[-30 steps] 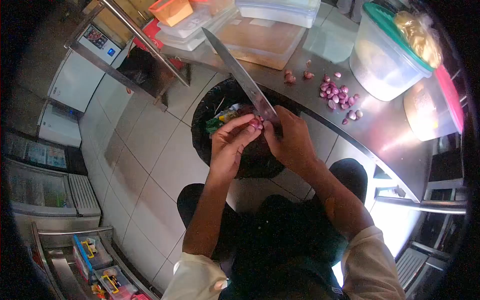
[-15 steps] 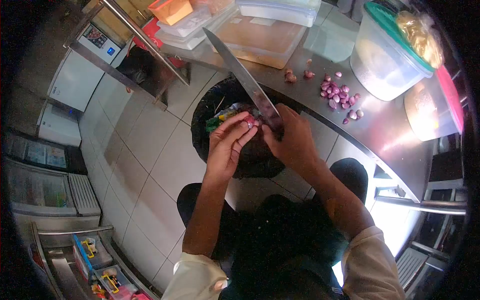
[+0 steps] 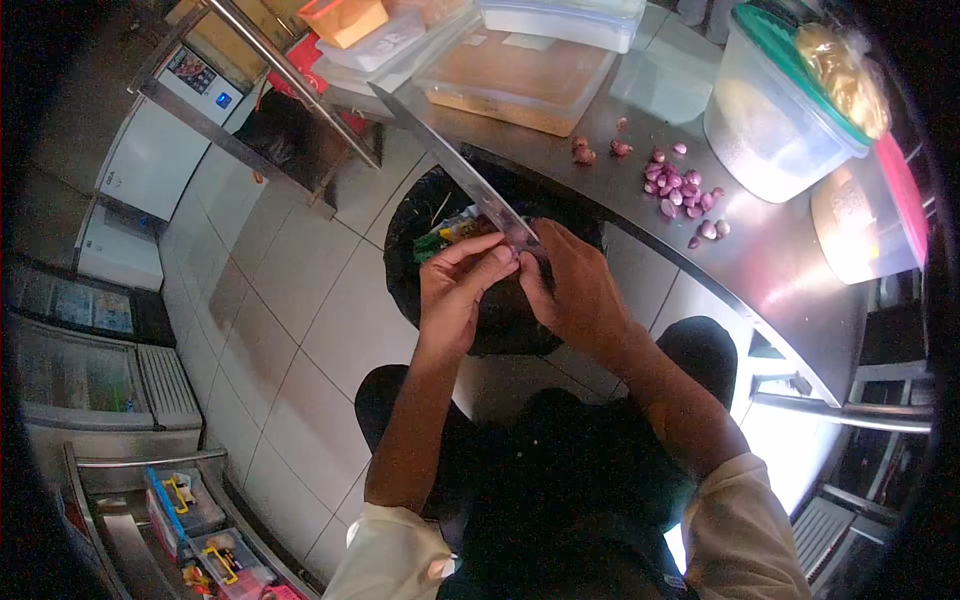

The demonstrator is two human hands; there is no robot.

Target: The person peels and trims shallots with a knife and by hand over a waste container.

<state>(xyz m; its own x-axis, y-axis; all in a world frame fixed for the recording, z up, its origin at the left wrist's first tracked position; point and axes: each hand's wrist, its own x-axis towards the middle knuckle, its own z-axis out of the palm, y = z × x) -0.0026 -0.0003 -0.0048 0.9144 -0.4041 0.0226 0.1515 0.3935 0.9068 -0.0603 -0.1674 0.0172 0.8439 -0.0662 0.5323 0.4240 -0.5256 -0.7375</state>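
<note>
My right hand is wrapped round the handle end of a large knife, whose blade points up and to the left. Pinched in the fingertips of my left hand is a shallot, mostly hidden by the fingers and the blade. Both hands meet above a black-lined bin with scraps and something green inside. Many peeled shallots lie in a group on the steel table, and a few brown-skinned ones lie to their left.
Flat lidded containers and an orange tub stand at the table's back. A green-lidded bucket and a pink-lidded one stand at the right. Toolbox-like cases sit on a lower-left rack. My knees flank the bin.
The knife has swung lower and left, its blade now over the fingertips of my left hand. The shallot, visible earlier, is now mostly covered.
</note>
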